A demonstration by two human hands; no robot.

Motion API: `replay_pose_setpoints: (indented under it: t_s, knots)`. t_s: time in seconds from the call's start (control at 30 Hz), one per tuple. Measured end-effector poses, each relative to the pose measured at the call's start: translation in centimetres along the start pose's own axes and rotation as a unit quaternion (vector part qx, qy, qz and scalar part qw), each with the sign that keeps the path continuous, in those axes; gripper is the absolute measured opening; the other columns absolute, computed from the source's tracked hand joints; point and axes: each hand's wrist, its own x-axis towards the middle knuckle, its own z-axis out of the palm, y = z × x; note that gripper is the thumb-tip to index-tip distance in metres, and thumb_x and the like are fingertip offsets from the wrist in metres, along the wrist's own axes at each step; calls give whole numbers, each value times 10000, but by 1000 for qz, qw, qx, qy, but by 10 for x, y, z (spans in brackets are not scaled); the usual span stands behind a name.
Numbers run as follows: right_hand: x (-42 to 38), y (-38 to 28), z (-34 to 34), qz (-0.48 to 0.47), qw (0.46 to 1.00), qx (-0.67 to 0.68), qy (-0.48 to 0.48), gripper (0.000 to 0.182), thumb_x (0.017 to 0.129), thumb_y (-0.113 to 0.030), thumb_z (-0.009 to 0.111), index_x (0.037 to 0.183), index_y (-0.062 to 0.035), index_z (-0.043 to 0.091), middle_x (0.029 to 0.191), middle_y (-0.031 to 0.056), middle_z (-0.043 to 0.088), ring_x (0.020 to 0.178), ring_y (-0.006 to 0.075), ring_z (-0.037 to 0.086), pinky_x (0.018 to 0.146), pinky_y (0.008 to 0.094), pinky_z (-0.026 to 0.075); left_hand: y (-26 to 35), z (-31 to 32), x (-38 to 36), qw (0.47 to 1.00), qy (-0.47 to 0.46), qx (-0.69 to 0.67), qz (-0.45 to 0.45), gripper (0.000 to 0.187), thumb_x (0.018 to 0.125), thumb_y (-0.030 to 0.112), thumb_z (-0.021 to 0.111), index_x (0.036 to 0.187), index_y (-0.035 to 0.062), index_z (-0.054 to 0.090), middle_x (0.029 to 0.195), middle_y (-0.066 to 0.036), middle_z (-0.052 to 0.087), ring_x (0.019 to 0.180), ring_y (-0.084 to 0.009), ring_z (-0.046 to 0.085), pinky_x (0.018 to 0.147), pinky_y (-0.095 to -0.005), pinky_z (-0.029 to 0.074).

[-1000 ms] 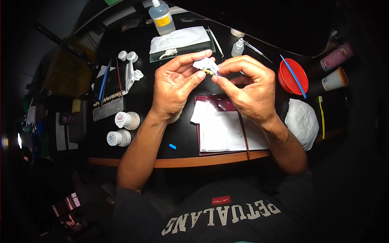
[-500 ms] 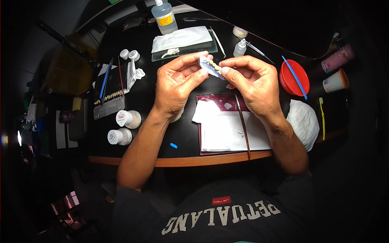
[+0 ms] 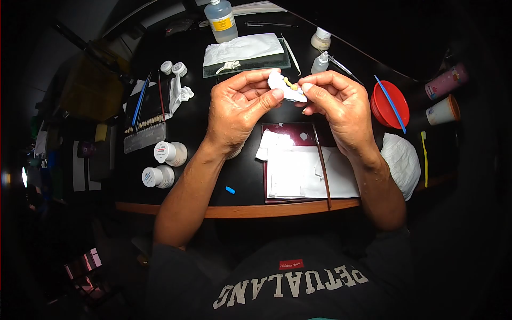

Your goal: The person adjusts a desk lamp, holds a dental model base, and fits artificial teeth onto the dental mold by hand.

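Observation:
Both hands are raised over the desk around a white plaster dental model with a short row of yellowish teeth on it. My left hand pinches the model's left end between thumb and fingers. At the other end, my right hand is closed, thumb against forefinger, on the model's right edge beside the teeth. Below the hands lies a dark red-framed pad with white paper and a long brown-handled brush across it.
Behind the hands are a glass slab with tissue, a labelled bottle and a dropper bottle. Jars and a tooth shade guide stand left. At right are a red bowl, crumpled tissue and a yellow toothbrush.
The model has been tilted in the hands, so its white surface now shows more brightly and the teeth face differently. Both hands stay closed on it; the whole view has shifted slightly.

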Motion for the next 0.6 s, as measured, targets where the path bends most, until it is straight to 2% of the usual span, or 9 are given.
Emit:
replay_pose_setpoints:
  t_s: [0.1, 0.2, 0.3, 0.5, 0.6]
  knots:
    - [0, -1, 1, 4, 1000, 0, 1, 130, 918, -44, 651, 1008, 45, 682, 903, 125, 712, 781, 122, 690, 634, 214, 572, 0, 0, 0, 1000, -1, -7, 1, 361, 892, 14, 697, 1232, -59, 600, 1037, -136, 689, 883, -151, 675, 797, -264, 573]
    - [-1, -3, 1, 16, 1000, -4, 7, 129, 911, -59, 667, 992, 39, 688, 883, 111, 712, 786, 113, 690, 653, 217, 566, 3, 0, 0, 1000, 7, -17, -14, 339, 870, -26, 709, 1188, -82, 606, 1043, -162, 692, 971, -168, 677, 869, -268, 565]
    - [-2, -3, -2, 19, 998, -60, 1, 129, 892, -74, 696, 979, 22, 698, 851, 86, 709, 745, 92, 670, 649, 206, 536, 1, 1, 0, 1000, 4, -14, -9, 333, 868, -32, 709, 1183, -79, 611, 1041, -159, 693, 966, -167, 678, 868, -269, 566]
    - [0, 7, 0, -83, 989, -121, 1, 106, 833, -61, 743, 917, 1, 724, 811, 40, 696, 706, 50, 603, 605, 180, 462, 0, 1, -1, 1000, -3, -22, -19, 331, 851, -58, 717, 1167, -79, 621, 1026, -156, 697, 958, -166, 680, 880, -273, 566]
    - [-1, 6, 2, -83, 989, -116, 20, 102, 821, -67, 751, 893, 2, 729, 803, 32, 693, 712, 43, 591, 593, 180, 455, 0, 1, -1, 1000, -9, -22, -14, 336, 841, -68, 722, 1162, -79, 623, 1021, -159, 698, 958, -171, 683, 886, -278, 568]
